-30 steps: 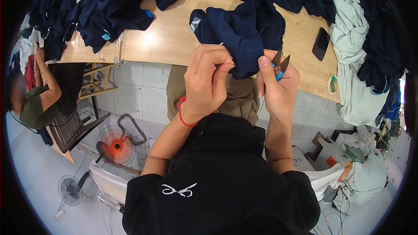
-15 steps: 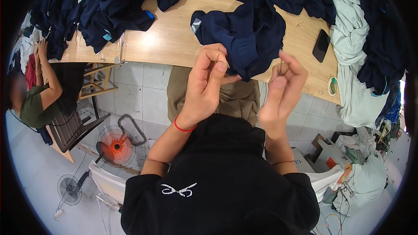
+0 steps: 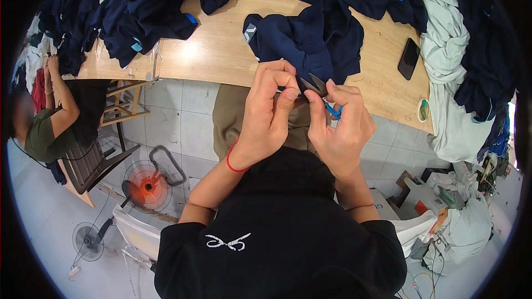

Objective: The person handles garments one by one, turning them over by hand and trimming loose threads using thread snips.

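A pair of thread snips [image 3: 316,84] with dark, spread blades and a blue handle is in my right hand [image 3: 343,127], between thumb and fingers. The blades point up and left, toward my other hand. My left hand [image 3: 270,108] is pinched closed close by; whatever sits between its thumb and forefinger is too small to make out. Just beyond both hands, a dark navy garment [image 3: 302,36] lies bunched on the wooden table [image 3: 210,50], its near part at the edge. A pale grey patch shows at the garment's left side.
Heaped navy garments [image 3: 144,5] line the table's far side. To the right lie a black phone [image 3: 409,58], a small round container [image 3: 423,109] and pale green cloth [image 3: 443,44]. A co-worker [image 3: 55,122] sits at the left, near an orange fan [image 3: 148,186].
My right hand has moved left and turned, bringing the snips close to my left hand; their blades and blue handle now show. My left hand shifted slightly right.
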`<state>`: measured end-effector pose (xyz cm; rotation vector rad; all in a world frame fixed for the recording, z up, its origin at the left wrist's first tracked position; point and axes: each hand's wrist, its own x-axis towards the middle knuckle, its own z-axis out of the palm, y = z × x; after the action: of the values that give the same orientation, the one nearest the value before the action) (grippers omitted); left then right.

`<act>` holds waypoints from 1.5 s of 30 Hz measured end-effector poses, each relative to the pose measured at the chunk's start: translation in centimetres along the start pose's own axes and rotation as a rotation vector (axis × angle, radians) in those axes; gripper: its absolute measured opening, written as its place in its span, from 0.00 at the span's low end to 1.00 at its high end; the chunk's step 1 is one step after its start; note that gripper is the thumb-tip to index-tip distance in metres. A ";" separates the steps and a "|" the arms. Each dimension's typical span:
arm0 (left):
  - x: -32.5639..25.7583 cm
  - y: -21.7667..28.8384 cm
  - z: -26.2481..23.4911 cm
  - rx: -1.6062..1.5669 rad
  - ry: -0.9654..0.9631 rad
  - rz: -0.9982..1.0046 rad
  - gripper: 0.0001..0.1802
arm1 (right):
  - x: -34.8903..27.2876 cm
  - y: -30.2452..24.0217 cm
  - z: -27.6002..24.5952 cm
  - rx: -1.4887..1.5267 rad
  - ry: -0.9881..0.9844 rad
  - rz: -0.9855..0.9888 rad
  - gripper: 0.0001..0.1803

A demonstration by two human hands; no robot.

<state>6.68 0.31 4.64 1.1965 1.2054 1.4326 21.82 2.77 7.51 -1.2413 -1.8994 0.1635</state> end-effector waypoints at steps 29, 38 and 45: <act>0.6 0.0 -0.8 -0.228 -0.035 -0.129 0.03 | 0.5 0.8 1.8 -0.010 0.116 -0.064 0.14; 0.6 0.0 -0.7 -0.463 0.013 -0.181 0.05 | -0.7 0.9 1.1 0.025 0.011 -0.135 0.18; 1.5 -0.4 -1.2 -0.435 0.014 -0.150 0.05 | 0.9 1.2 2.7 0.036 0.058 -0.197 0.17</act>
<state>5.28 1.72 4.36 0.7824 0.9081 1.4935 20.63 4.93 5.62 -1.0175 -1.9464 0.0556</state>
